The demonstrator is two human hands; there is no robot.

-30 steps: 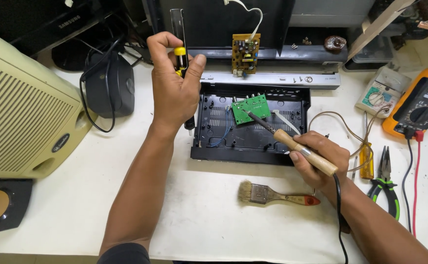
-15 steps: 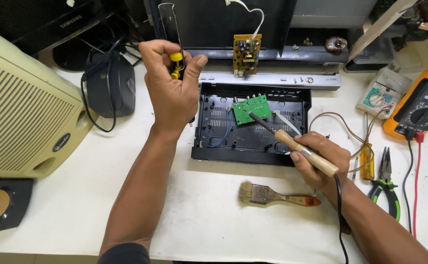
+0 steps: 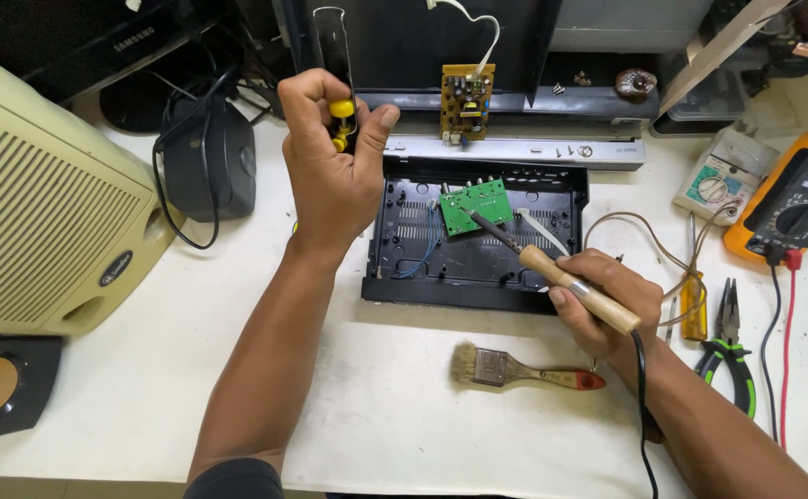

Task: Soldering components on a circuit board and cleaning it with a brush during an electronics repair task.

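Left hand: the left hand (image 3: 330, 171) is raised in the upper middle of the frame, fingers curled tight around a tool with a yellow and black grip (image 3: 341, 123); only the yellow knob and a bit of black show between thumb and fingers, so what kind of tool it is cannot be told.
Right hand: the right hand (image 3: 607, 310) sits right of centre, fingers wrapped closed around the wooden-handled soldering iron (image 3: 561, 277), gripping it near the metal collar at the cord end.
Soldering iron: it slants up and to the left, its dark tip resting on the small green circuit board (image 3: 474, 205); its black cord (image 3: 642, 407) runs down toward the bottom edge.
Green board: it lies tilted inside the open black plastic device case (image 3: 404, 249), in the case's upper middle part.
Case: it rests flat on the white worktable (image 3: 376, 416), at the centre of the frame.
Brush: a flat bristle paintbrush with a red-tipped wooden handle (image 3: 524, 370) lies below the case, just left of the right wrist.
Right edge: an orange-cased multimeter (image 3: 796, 199) with red and black leads, and green-handled pliers (image 3: 732, 346).
Left edge: a cream ribbed speaker cabinet (image 3: 43, 231) and a small black speaker (image 3: 208, 157) beside it.
Top centre: a brown circuit board standing upright (image 3: 466, 102).
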